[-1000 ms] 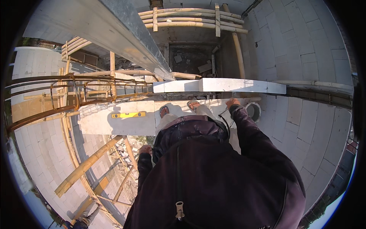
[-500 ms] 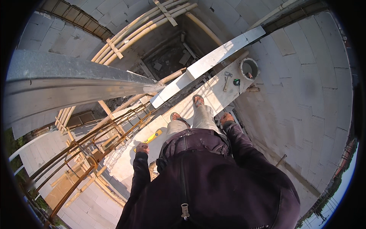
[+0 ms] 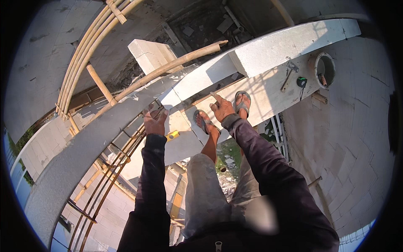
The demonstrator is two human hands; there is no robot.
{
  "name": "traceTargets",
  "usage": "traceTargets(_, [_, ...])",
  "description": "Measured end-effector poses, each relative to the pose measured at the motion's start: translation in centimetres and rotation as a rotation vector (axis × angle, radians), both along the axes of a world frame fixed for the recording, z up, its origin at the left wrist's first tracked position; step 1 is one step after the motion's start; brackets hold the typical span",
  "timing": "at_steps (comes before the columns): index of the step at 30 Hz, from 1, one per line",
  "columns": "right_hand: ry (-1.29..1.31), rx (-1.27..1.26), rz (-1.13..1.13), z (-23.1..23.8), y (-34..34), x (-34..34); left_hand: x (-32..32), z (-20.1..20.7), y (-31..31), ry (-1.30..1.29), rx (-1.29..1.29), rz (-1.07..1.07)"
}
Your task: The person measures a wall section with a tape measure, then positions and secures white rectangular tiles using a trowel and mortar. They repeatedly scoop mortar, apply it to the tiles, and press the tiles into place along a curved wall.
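Observation:
My left hand [image 3: 155, 120] is beside the edge of a long grey beam [image 3: 90, 145], fingers apart near thin rusty rebar [image 3: 126, 157]. Whether its fingertips touch the beam or the bars I cannot tell. A yellow spirit level [image 3: 172, 135] lies by the left wrist, partly hidden by my arm. Over the pale plank [image 3: 268, 94], my right hand [image 3: 223, 112] points with a stretched index finger toward the row of white blocks [image 3: 275, 48]. Nothing shows in its grasp. My sandalled feet [image 3: 205, 122] stand on the plank just about that hand.
A hammer [image 3: 289, 76] and a green-black tape measure [image 3: 301, 82] lie on the plank's right part. Past them stands a round bucket [image 3: 331, 69] with a tool handle inside. Bamboo poles [image 3: 168, 67] cross a deep shaft. Below the plank's near edge is a drop.
Both hands have moved forward from beside my body, the right toward the blocks and the left to the beam. My view has shifted forward; the left hand is now past the level.

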State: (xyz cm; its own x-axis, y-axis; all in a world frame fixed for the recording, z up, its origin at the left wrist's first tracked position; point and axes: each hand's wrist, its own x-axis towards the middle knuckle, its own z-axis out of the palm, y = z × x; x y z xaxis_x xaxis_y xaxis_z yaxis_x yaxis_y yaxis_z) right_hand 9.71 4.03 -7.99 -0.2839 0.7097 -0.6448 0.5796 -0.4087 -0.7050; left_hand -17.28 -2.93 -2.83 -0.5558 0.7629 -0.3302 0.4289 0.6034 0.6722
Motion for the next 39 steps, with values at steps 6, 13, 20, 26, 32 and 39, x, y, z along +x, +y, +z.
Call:
traceTargets(6, [0.021,0.049,0.035,-9.0,4.1,-10.0,2.4,0.5,7.3,-0.309,0.181,0.184])
traceTargets(13, [0.228,0.124,-0.315,-4.9,4.5,-10.4,1.3,0.0,7.0,-0.152,0.118,-0.007])
traceTargets(20, [0.061,0.297,-0.342,-10.8,3.9,-9.7,0.0,-7.0,5.6,-0.433,-0.051,0.309])
traceTargets(26, [0.228,0.040,-0.424,-11.8,3.9,-11.2,1.8,-11.3,7.1,-0.871,-0.069,0.726])
traceTargets(32, [0.254,0.030,-0.454,-12.8,6.2,-11.8,2.5,-12.8,7.3,-1.090,0.046,0.841])
traceTargets(39, [0.227,0.044,-0.351,-12.6,8.4,-12.1,2.8,-12.8,7.3,-1.064,0.042,0.801])
